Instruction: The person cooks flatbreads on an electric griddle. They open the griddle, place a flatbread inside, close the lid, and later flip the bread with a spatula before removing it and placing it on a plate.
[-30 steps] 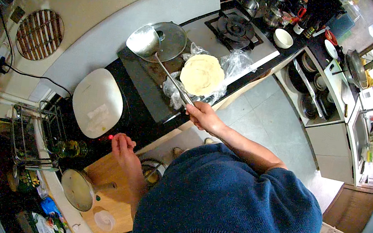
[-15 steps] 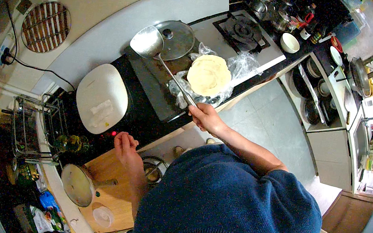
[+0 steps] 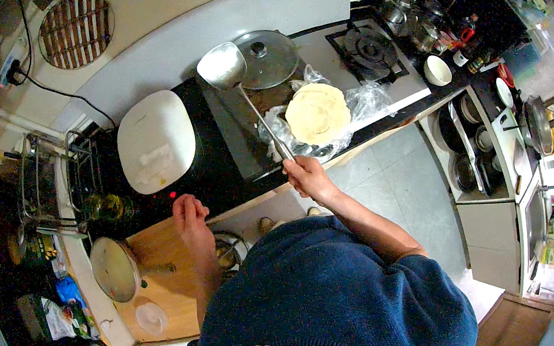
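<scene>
My right hand (image 3: 307,177) grips the handle of a long metal spatula (image 3: 223,66). Its broad shiny head hovers at the far left, over the counter by a glass pot lid (image 3: 267,60). Close to the handle lies a pale round flatbread (image 3: 317,113) on crumpled clear plastic film (image 3: 365,107). My left hand (image 3: 192,221) has its fingers curled, with nothing visible in them, near a red indicator light (image 3: 173,195) at the counter's front. Beyond it sits a white rounded-square pan or plate (image 3: 156,144); a small yellow bit lies near its lower edge.
A gas burner (image 3: 368,49) and a white bowl (image 3: 438,71) stand farther right. At left are a wire rack (image 3: 50,182), a round pan (image 3: 113,269) and a small clear dish (image 3: 151,316) on a wooden board (image 3: 173,293). Open shelves (image 3: 471,141) hold pans.
The view has shifted slightly, so the counter things appear a little farther right. Both hands keep nearly the same pose, and the spatula stays in my right hand.
</scene>
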Tool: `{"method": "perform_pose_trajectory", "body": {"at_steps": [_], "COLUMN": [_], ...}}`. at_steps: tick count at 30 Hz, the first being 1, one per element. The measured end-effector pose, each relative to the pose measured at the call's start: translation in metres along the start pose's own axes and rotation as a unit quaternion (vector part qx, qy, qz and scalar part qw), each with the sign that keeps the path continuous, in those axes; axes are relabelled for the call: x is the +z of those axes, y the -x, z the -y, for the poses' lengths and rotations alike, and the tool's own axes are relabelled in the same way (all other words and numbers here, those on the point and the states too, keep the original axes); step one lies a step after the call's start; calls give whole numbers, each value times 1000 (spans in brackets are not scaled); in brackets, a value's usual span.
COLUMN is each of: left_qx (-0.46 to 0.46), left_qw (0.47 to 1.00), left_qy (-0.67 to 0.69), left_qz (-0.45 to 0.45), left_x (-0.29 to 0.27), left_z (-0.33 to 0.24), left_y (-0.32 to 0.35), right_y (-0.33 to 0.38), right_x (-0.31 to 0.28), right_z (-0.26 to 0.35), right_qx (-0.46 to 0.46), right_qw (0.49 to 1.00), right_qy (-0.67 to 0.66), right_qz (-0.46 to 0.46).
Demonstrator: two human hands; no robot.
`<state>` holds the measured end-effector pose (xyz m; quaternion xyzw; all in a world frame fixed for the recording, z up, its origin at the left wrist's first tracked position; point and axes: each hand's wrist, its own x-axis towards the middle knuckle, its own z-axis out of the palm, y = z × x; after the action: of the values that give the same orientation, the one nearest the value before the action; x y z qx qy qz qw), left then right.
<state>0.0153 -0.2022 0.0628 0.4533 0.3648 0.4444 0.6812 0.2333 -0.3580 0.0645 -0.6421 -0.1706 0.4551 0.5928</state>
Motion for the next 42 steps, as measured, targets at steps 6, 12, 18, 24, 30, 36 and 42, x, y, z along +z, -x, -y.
{"method": "perform_pose_trajectory", "body": {"at_steps": [6, 12, 18, 24, 30, 36, 42], "left_qx": [-32, -23, -7, 6, 8, 3, 2], "left_qw": [999, 1000, 1000, 1000, 1000, 1000, 999], "left_qy": [-11, 6, 1, -7, -1, -7, -14], "left_qz": [-20, -20, -21, -26, -20, -29, -31], "left_x": [3, 1, 1, 0, -4, -3, -4], "left_z": [-3, 5, 3, 2, 3, 2, -1], "left_y": [-1, -2, -2, -1, -3, -4, -4], "right_y": [-2, 4, 0, -2, -3, -3, -3], "right_x": [-1, 4, 5, 8, 10, 12, 14], "right_z": [-3, 6, 4, 7, 5, 2, 2], "right_qx": [12, 32, 32, 44, 26, 30, 38], "right_qw": [1000, 999, 999, 999, 999, 999, 999], "right_qy": [6, -16, -17, -14, 3, -3, -8], "right_qz": [-2, -11, 7, 18, 28, 31, 38]}}
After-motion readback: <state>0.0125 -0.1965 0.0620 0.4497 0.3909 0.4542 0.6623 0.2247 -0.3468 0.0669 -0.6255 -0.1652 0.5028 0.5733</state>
